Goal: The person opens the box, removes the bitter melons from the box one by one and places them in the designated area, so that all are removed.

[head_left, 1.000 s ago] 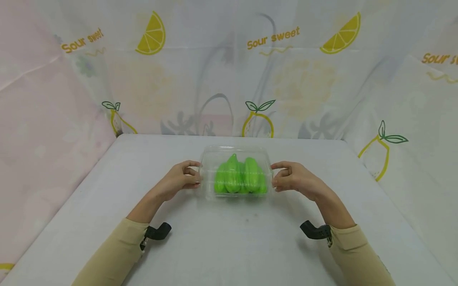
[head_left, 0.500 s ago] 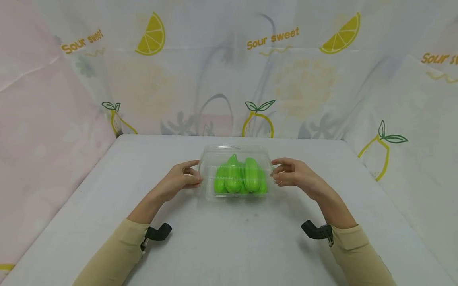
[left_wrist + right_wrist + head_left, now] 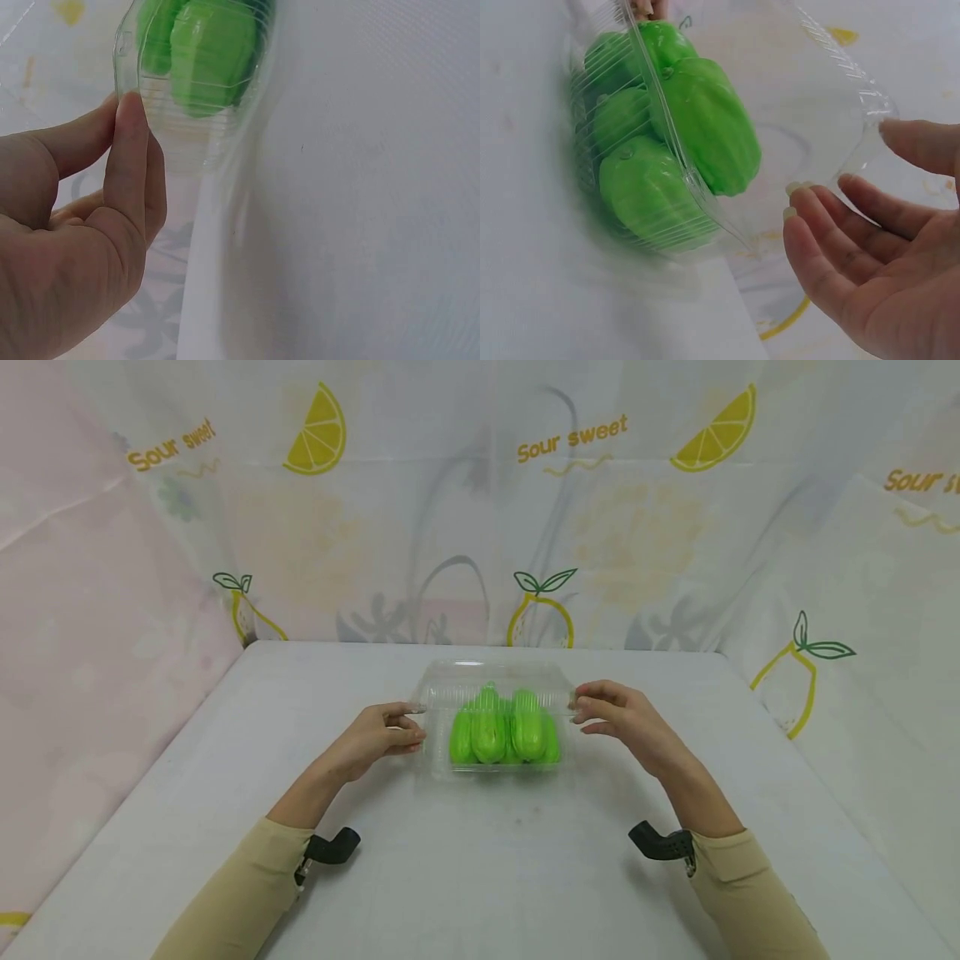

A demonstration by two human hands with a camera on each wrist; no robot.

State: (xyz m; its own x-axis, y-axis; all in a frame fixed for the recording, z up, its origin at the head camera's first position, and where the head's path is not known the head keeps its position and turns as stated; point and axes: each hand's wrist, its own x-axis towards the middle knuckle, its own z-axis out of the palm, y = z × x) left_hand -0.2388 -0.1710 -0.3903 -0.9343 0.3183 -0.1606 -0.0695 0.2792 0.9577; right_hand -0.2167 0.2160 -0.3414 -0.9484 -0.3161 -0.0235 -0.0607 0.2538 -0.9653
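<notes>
A clear plastic clamshell box [image 3: 437, 760] stands at the middle of the white table, with several green ridged fruits or vegetables [image 3: 489, 735] inside. Its see-through lid [image 3: 491, 675] is raised along the front, a gap showing between lid edge and base in the right wrist view. My left hand [image 3: 375, 732] pinches the box's left rim between thumb and fingers, as the left wrist view shows at close range. On the opposite side my right hand [image 3: 626, 718] holds the lid's edge, thumb and fingertips at its corner [image 3: 877, 112], the other fingers spread loosely.
White cloth covers the table [image 3: 480, 877]. A printed curtain [image 3: 450, 510] with lemon patterns rises behind it and along both sides. Both forearms wear beige sleeves [image 3: 240, 885] with black camera mounts [image 3: 333, 846] near the wrists.
The lid's front edge has risen and tipped back. My right hand has moved up slightly with it, while my left hand stays at the left rim.
</notes>
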